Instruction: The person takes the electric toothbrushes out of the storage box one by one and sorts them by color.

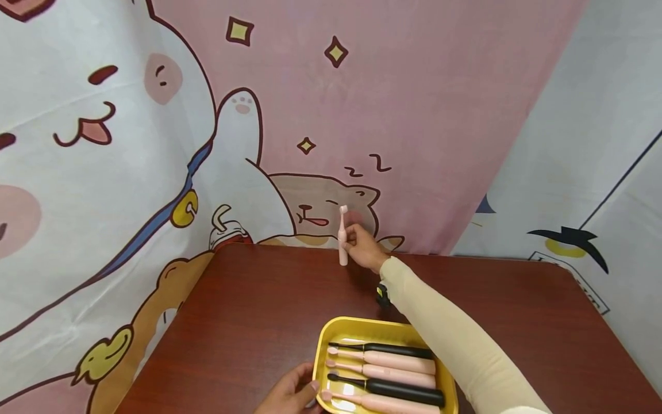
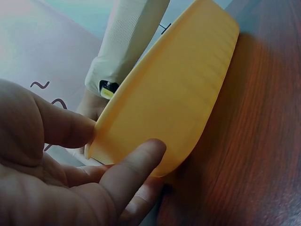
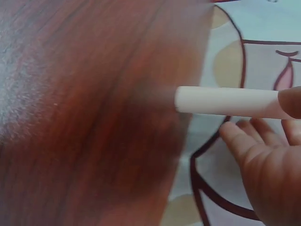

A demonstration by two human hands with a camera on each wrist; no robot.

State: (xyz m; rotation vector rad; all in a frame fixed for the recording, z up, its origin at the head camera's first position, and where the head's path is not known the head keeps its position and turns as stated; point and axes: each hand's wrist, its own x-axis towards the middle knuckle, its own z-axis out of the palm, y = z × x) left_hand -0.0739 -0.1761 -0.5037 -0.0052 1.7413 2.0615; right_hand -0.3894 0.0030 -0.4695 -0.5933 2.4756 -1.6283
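Note:
Near the back edge of the table, my right hand [image 1: 364, 248] pinches a pink electric toothbrush [image 1: 343, 241] upright, brush head at the top. In the right wrist view the pale handle [image 3: 230, 101] shows its bottom end toward the brown tabletop. My left hand [image 1: 292, 391] grips the left rim of a yellow tray [image 1: 383, 323], thumb and fingers on its wall in the left wrist view. Inside the tray lie several electric toothbrushes side by side, among them a black toothbrush [image 1: 400, 392] and a pink toothbrush [image 1: 403, 359].
The dark red-brown table [image 1: 248, 310] reaches back to a cloth backdrop [image 1: 414, 103] printed with cartoon animals. My right sleeve [image 1: 460, 333] passes over the tray's right back corner. A black strap device [image 1: 383, 294] sits at the right wrist.

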